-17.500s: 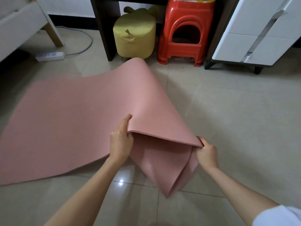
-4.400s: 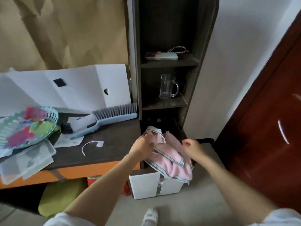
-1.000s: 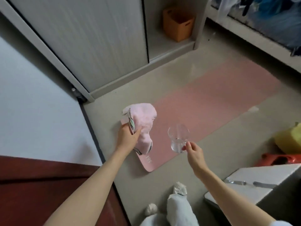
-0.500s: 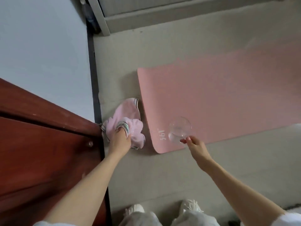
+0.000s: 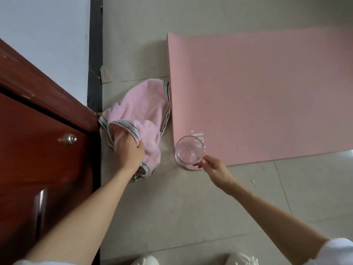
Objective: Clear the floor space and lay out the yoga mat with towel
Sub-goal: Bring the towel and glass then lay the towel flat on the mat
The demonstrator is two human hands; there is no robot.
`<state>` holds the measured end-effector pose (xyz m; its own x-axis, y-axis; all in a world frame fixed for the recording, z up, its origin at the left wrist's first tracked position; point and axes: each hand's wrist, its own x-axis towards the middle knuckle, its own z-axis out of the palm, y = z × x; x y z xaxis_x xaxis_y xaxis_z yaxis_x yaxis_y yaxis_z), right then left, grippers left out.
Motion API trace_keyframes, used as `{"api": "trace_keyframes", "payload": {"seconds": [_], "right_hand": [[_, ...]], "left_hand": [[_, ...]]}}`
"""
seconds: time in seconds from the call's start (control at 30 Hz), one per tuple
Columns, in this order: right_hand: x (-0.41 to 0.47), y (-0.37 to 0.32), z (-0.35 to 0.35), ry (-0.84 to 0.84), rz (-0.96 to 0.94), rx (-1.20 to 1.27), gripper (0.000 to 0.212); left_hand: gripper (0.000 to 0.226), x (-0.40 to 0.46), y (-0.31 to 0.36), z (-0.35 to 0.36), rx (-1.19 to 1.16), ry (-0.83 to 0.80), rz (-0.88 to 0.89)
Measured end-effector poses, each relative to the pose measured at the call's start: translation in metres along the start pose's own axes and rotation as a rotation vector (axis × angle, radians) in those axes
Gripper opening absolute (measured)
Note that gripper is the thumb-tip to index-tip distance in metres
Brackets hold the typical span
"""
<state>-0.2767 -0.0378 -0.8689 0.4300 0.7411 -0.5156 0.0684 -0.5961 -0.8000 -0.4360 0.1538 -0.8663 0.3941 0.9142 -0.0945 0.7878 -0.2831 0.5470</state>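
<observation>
Centrally, the left hand (image 5: 128, 153) is gripping a crumpled towel (image 5: 140, 115) on the floor beside the mat (image 5: 257, 96), while the right hand (image 5: 214, 170) is pinching a glass (image 5: 189, 151) at the mat's lower-left corner.

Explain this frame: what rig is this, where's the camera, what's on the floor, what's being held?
No robot here: a person works bare-handed, and one wide-angle camera worn on the head looks down at the floor. The left hand grips a crumpled pink towel lying on the tiled floor, between a red-brown door and the end of a pink yoga mat, which lies unrolled and flat. The right hand holds a clear glass mug by its handle at the mat's near corner. Whether the mug rests on the floor cannot be told.
</observation>
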Motion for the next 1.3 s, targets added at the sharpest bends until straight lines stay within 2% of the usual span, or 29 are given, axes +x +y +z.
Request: {"api": "trace_keyframes", "payload": {"seconds": [0.1,0.2,0.37,0.43,0.5,0.6,0.63,0.7,0.77,0.8,0.83,0.9,0.93,0.97,1.03,1.07,1.1,1.2,1.3], "right_hand": [[0.001,0.003,-0.001,-0.043,0.013,0.011,0.035],[-0.001,0.007,-0.001,-0.031,0.021,-0.016,0.022],[-0.004,0.006,-0.01,0.059,-0.008,-0.063,0.02],[-0.002,0.002,-0.015,0.137,-0.016,-0.065,0.014],[0.002,-0.012,-0.018,0.267,-0.071,-0.058,0.024],[0.01,-0.058,-0.017,0.4,-0.285,-0.082,0.032],[0.013,-0.077,-0.014,0.386,-0.361,-0.085,0.035],[0.022,-0.113,-0.006,0.246,-0.47,-0.108,0.051],[0.028,-0.154,0.003,0.077,-0.551,-0.157,0.082],[0.033,-0.165,0.011,0.015,-0.555,-0.156,0.096],[0.038,-0.185,0.015,0.004,-0.58,-0.127,0.106],[0.046,-0.219,0.018,0.043,-0.592,0.022,0.114],[0.048,-0.239,0.014,0.081,-0.593,0.124,0.108],[0.048,-0.253,0.009,0.105,-0.589,0.25,0.093],[0.043,-0.281,-0.009,0.164,-0.611,0.484,0.042],[0.039,-0.289,-0.018,0.214,-0.582,0.554,0.021],[0.035,-0.293,-0.03,0.282,-0.545,0.597,0.01],[0.014,-0.291,-0.083,0.488,-0.527,0.723,0.025],[-0.009,-0.27,-0.148,0.752,-0.515,0.732,0.031]], "left_hand": [[0.026,-0.003,0.005,0.002,-0.051,0.021,-0.009],[0.026,-0.006,0.007,-0.006,-0.069,0.041,-0.072],[0.039,0.004,0.014,-0.026,-0.253,0.1,-0.264],[0.031,0.009,0.017,-0.039,-0.346,0.159,-0.311],[0.019,0.013,0.025,-0.054,-0.495,0.23,-0.313],[0.017,0.023,0.049,-0.084,-0.696,0.328,-0.267],[0.02,0.03,0.057,-0.092,-0.74,0.355,-0.236],[0.025,0.041,0.079,-0.111,-0.774,0.359,-0.174],[0.005,0.052,0.109,-0.137,-0.845,0.362,-0.054],[0.011,0.053,0.122,-0.142,-0.88,0.353,-0.025],[0.022,0.058,0.138,-0.157,-0.911,0.356,0.023],[0.028,0.061,0.169,-0.181,-1.005,0.344,0.126],[0.027,0.061,0.187,-0.195,-1.048,0.325,0.189],[0.025,0.061,0.202,-0.203,-1.086,0.292,0.239],[0.017,0.055,0.237,-0.216,-1.157,0.202,0.33],[0.013,0.051,0.252,-0.216,-1.181,0.139,0.364],[0.011,0.049,0.266,-0.215,-1.2,0.081,0.391],[0.016,0.038,0.309,-0.207,-1.182,-0.053,0.47],[0.023,0.029,0.353,-0.194,-1.172,-0.155,0.528]]}}
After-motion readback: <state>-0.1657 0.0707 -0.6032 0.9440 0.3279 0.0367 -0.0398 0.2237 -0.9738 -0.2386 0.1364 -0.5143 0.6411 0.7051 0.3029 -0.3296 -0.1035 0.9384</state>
